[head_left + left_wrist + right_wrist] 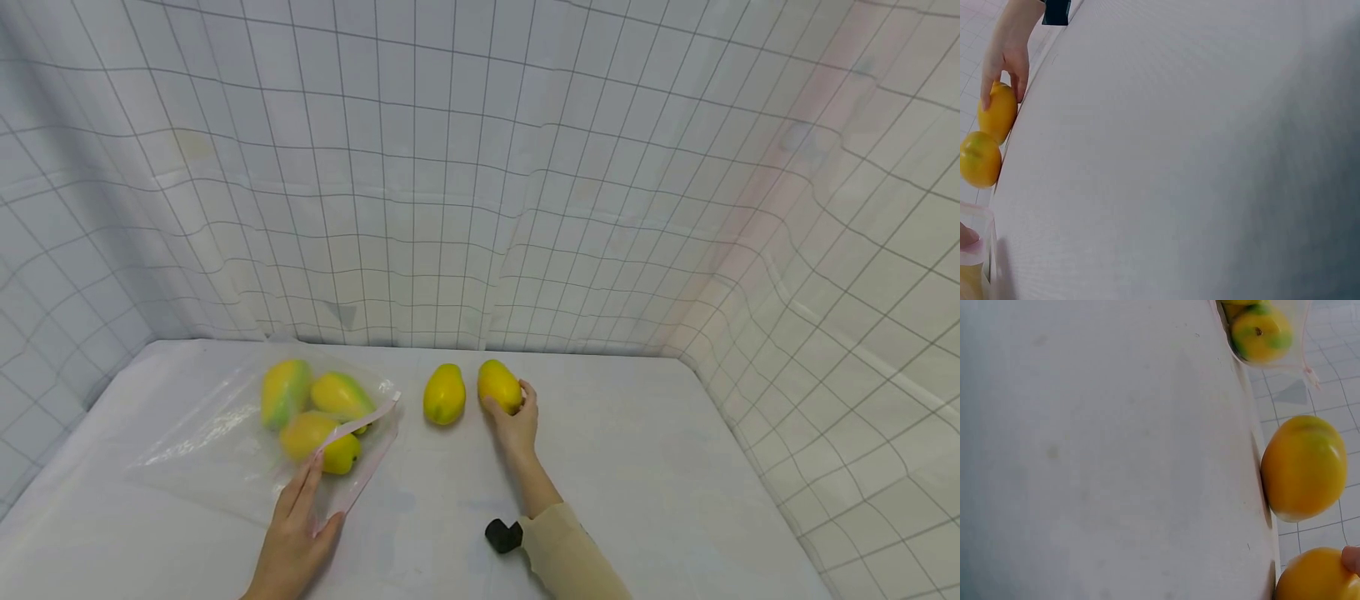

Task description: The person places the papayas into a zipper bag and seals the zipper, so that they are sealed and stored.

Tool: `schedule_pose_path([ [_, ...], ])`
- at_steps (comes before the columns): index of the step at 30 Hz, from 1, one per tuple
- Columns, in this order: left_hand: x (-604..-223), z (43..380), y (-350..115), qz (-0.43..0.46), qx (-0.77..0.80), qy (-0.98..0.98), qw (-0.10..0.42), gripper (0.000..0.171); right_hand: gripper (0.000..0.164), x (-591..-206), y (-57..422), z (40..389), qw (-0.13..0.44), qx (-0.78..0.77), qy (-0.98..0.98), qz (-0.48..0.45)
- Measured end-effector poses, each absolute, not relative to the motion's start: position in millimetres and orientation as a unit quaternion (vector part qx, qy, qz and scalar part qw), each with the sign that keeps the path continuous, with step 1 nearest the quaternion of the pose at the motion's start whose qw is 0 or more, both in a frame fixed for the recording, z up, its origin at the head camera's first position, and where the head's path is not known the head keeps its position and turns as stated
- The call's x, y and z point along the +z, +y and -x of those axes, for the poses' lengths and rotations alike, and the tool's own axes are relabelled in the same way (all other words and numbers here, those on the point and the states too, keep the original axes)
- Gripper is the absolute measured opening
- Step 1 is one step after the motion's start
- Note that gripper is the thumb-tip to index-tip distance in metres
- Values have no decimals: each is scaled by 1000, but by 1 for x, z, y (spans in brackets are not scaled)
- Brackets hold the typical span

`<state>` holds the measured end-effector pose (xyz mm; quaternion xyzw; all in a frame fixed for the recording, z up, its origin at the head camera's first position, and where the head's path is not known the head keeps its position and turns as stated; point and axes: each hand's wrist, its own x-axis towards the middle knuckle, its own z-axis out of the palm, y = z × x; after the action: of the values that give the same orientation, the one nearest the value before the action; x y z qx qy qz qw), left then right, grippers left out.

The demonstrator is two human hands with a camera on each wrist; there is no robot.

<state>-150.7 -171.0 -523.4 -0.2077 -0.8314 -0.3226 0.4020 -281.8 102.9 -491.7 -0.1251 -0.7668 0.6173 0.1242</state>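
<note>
My right hand [516,425] grips a yellow papaya [498,385] near the back of the table, with the thumb on its near side and fingers round the right. Just left of it lies another yellow papaya [445,395]. A clear plastic bag [202,446] with a pink-edged mouth lies on the left, holding three yellow-green papayas; the nearest papaya [343,454] pokes toward the mouth. At that mouth, my left hand [294,533] has its fingers straight against the upper rim and its thumb spread at the lower edge. In the left wrist view only one fingertip [967,236] shows.
A white cloth covers the table [637,467]. Behind it and at the sides hang white curtains [450,250] with a dark grid. A black device [502,536] sits at the right wrist, beside a beige sleeve [570,554].
</note>
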Motion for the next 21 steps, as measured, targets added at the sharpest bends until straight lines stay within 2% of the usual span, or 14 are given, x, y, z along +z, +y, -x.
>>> schedule_pose_path([
  [7,-524,152,-172,211,-320,-829,406,72,65,-483,105,280,121,646,-742,135],
  [16,-526,153,-172,211,-317,-830,407,73,61,-458,98,264,133,664,-730,87],
  [21,-527,153,-173,210,-319,-830,406,73,62,-435,90,241,88,670,-735,49],
])
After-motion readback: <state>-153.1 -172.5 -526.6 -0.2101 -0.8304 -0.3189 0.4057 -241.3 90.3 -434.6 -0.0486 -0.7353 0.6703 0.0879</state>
